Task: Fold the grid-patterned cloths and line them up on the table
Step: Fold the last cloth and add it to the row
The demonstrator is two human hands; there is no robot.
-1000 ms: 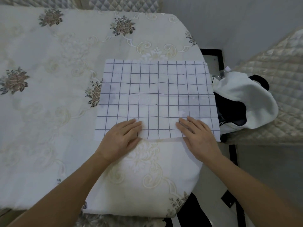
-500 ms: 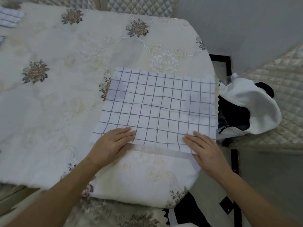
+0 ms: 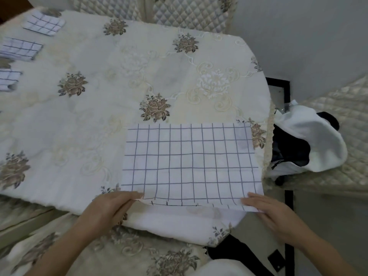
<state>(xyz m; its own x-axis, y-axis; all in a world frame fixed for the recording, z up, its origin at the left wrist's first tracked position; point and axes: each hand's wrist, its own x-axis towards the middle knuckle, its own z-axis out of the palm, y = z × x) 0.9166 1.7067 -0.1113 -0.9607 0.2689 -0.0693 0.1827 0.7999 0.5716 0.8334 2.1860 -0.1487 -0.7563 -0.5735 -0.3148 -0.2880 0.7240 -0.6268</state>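
A white cloth with a dark grid [image 3: 191, 162] lies flat near the table's front right corner. My left hand [image 3: 111, 208] pinches its near left corner, which is lifted a little off the table. My right hand [image 3: 266, 210] holds the near right corner, fingers over the edge. Three folded grid cloths lie in a line at the far left: one at the back [image 3: 44, 22], one in the middle [image 3: 20, 48], one nearer [image 3: 8, 79], partly cut off by the frame.
The table [image 3: 119, 86] wears a cream floral cover. A white and black bag [image 3: 310, 144] lies on a quilted seat just right of the table. Quilted chair backs [image 3: 179, 10] stand behind it. Dark floor shows at the lower right.
Both hands slid from lying flat on the cloth's near edge out to its near corners and took hold of them. The near edge has lifted. The view tilted, revealing folded cloths at far left.
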